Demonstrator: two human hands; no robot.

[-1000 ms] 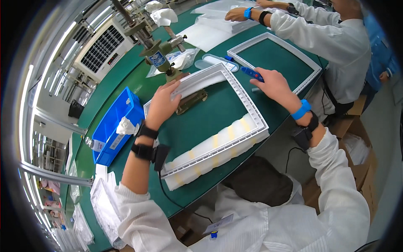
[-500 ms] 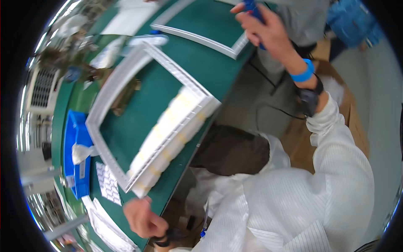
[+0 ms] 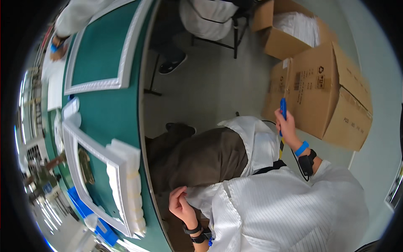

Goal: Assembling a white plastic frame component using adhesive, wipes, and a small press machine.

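Note:
My right hand (image 3: 288,125) is closed round a slim blue tool (image 3: 283,108), shaped much like a utility knife; it points upward, and no blade can be made out. It is held in front of a closed cardboard box (image 3: 312,86). Over my lap, beside the table edge, my left hand (image 3: 183,206) is empty, its fingers loosely bent and apart. On the green table (image 3: 109,110) to my left lies a white rectangular frame (image 3: 94,147) with rounded corners. White padding strips with yellowish bands (image 3: 135,197) line its near side.
A second white frame (image 3: 124,61) lies farther up the table. A co-worker's hand (image 3: 58,52) is at the far left. A blue bin (image 3: 105,232) stands beyond the nearer frame. An open carton (image 3: 275,44) holds white wrapping; a chair (image 3: 214,21) stands at the back.
My view has swung right, from the table toward the cardboard boxes. My right hand has moved from the table's far end to the boxes, still gripping the blue tool. My left hand is now over my lap.

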